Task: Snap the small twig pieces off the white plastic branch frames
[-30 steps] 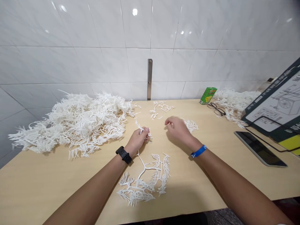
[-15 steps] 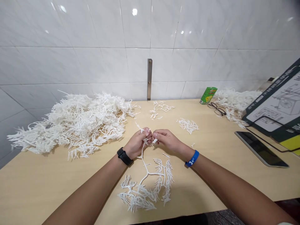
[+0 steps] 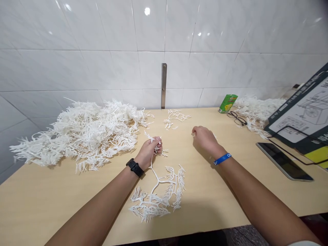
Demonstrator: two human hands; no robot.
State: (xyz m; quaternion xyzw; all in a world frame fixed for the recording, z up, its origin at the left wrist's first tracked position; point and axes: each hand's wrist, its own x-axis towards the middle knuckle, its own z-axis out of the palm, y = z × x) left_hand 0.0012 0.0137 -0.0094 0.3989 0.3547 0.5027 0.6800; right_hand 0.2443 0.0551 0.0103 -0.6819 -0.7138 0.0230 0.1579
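Note:
My left hand (image 3: 149, 152), with a black band on its wrist, is closed on a white branched plastic piece (image 3: 159, 182). The piece's stem runs down from the fingers to feathery tips spread near the table's front edge. Short white tips also poke out above and beside the thumb. My right hand (image 3: 205, 139), wearing a blue wristband, is apart from it to the right, over the small pile of trimmed bits, which it mostly covers. Its fingers are curled and point down; what they hold, if anything, is hidden.
A large heap of white branched pieces (image 3: 97, 133) lies at the left. Small scraps (image 3: 178, 116) lie at the back centre. On the right are a green box (image 3: 227, 104), eyeglasses (image 3: 237, 118), another white heap (image 3: 258, 108), a phone (image 3: 284, 162) and a dark printed carton (image 3: 302, 116).
My right hand has moved away from my left hand, to the right and slightly back, over the small pile. My left hand has shifted slightly left, and the branched piece has moved up a little with it.

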